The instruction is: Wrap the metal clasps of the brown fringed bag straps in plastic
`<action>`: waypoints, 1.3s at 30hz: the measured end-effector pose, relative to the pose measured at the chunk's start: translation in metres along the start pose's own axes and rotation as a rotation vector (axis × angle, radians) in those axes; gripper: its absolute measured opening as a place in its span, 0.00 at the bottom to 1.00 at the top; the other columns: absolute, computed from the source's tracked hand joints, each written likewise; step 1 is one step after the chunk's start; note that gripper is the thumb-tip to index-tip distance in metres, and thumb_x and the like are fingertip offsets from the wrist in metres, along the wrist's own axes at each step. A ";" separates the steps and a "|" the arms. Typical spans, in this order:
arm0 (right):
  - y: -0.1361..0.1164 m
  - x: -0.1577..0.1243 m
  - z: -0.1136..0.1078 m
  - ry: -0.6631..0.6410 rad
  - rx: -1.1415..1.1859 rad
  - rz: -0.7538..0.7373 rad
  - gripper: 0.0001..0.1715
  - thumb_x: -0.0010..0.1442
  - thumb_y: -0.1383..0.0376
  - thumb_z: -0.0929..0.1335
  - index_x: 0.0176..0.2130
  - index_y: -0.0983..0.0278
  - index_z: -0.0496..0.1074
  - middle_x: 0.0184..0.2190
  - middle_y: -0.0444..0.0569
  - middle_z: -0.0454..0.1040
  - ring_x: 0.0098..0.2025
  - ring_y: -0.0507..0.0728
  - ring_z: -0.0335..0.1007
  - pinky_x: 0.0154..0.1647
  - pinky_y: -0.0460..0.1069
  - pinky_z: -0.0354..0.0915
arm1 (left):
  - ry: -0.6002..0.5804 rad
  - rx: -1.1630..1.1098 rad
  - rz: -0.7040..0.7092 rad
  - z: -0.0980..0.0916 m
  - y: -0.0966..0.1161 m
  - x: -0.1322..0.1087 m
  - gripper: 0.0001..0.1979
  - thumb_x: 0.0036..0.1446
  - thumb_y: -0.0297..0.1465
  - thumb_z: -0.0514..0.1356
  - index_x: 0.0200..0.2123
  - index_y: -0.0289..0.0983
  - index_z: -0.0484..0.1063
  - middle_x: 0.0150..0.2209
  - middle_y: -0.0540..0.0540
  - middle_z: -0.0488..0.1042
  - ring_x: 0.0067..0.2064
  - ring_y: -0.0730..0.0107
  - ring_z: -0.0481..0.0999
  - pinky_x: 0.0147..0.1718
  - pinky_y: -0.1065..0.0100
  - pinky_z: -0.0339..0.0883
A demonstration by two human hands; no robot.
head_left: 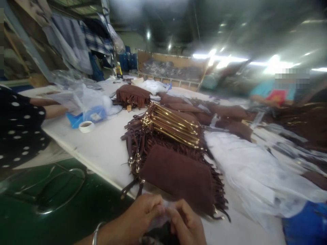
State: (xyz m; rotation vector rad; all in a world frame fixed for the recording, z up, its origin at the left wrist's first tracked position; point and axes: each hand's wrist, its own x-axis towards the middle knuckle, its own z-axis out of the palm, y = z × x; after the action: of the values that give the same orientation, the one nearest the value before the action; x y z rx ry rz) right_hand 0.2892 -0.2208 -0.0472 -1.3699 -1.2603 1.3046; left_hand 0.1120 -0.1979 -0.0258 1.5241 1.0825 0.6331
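Note:
My left hand (143, 214), with a silver bangle at its wrist, is closed, thumb and fingers pinched together. Beside it my right hand (187, 223) is closed too, its fingers bent. Between the two hands shows a thin whitish, see-through piece of plastic (159, 222), gripped from both sides; its lower part is blurred and partly hidden. Just beyond my hands a brown fringed bag (177, 172) lies flat on the table. Behind it is a stack of more such bags, their gold zippers (173, 124) lined up and their straps (135, 146) hanging toward the left.
A white table (84, 146) runs away from me. On it are a roll of white tape (86, 126), another brown fringed bag (133, 95) and white sheets (245, 166) at right. One person's polka-dot sleeve (22, 126) is at left; another person (273, 93) is at far right.

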 end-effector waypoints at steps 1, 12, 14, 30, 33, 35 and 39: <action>0.004 0.000 0.010 -0.018 -0.029 0.011 0.24 0.56 0.45 0.69 0.26 0.62 0.70 0.14 0.39 0.65 0.18 0.50 0.59 0.21 0.44 0.53 | 0.012 -0.117 -0.061 -0.001 -0.013 -0.008 0.18 0.60 0.44 0.58 0.27 0.36 0.67 0.24 0.53 0.65 0.26 0.73 0.62 0.25 0.73 0.52; 0.025 0.014 0.091 -0.038 -0.164 0.049 0.27 0.61 0.47 0.63 0.50 0.63 0.70 0.23 0.42 0.75 0.12 0.50 0.63 0.13 0.44 0.55 | 0.339 -0.124 -0.132 -0.056 -0.077 -0.080 0.23 0.60 0.49 0.57 0.27 0.34 0.71 0.26 0.50 0.68 0.30 0.69 0.65 0.29 0.71 0.56; 0.018 0.023 0.098 -0.016 -0.226 0.047 0.27 0.62 0.47 0.63 0.50 0.62 0.69 0.21 0.41 0.73 0.13 0.51 0.62 0.13 0.45 0.55 | 0.342 -0.105 -0.111 -0.068 -0.075 -0.081 0.21 0.61 0.47 0.56 0.29 0.34 0.72 0.27 0.49 0.69 0.31 0.68 0.66 0.30 0.71 0.57; 0.007 0.040 0.131 -0.236 0.141 0.242 0.26 0.58 0.44 0.68 0.30 0.64 0.66 0.20 0.38 0.67 0.14 0.44 0.52 0.16 0.42 0.47 | 0.390 -0.200 -0.190 -0.081 -0.114 -0.094 0.15 0.62 0.40 0.59 0.31 0.34 0.73 0.28 0.50 0.70 0.32 0.68 0.67 0.31 0.71 0.58; 0.005 0.040 0.132 -0.251 0.194 0.258 0.25 0.59 0.46 0.69 0.31 0.64 0.66 0.21 0.38 0.67 0.15 0.43 0.52 0.16 0.41 0.48 | 0.370 -0.227 -0.185 -0.079 -0.112 -0.092 0.15 0.61 0.40 0.59 0.31 0.34 0.73 0.28 0.51 0.70 0.31 0.69 0.66 0.31 0.71 0.57; 0.007 0.041 0.132 -0.263 0.209 0.263 0.24 0.60 0.47 0.68 0.32 0.64 0.67 0.21 0.38 0.67 0.15 0.43 0.52 0.16 0.41 0.48 | 0.356 -0.248 -0.187 -0.078 -0.110 -0.091 0.15 0.61 0.40 0.59 0.31 0.33 0.73 0.27 0.51 0.69 0.31 0.70 0.65 0.31 0.71 0.56; 0.012 0.042 0.131 -0.264 0.206 0.239 0.25 0.60 0.46 0.68 0.29 0.64 0.66 0.19 0.38 0.66 0.14 0.43 0.52 0.15 0.41 0.48 | 0.345 -0.293 -0.172 -0.075 -0.107 -0.088 0.15 0.61 0.40 0.60 0.31 0.33 0.73 0.27 0.52 0.67 0.30 0.70 0.64 0.29 0.72 0.55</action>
State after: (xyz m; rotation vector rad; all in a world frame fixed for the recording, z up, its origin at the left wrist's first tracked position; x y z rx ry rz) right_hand 0.1583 -0.1898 -0.0789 -1.2594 -1.1176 1.7769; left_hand -0.0217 -0.2438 -0.0955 1.0801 1.2989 0.9124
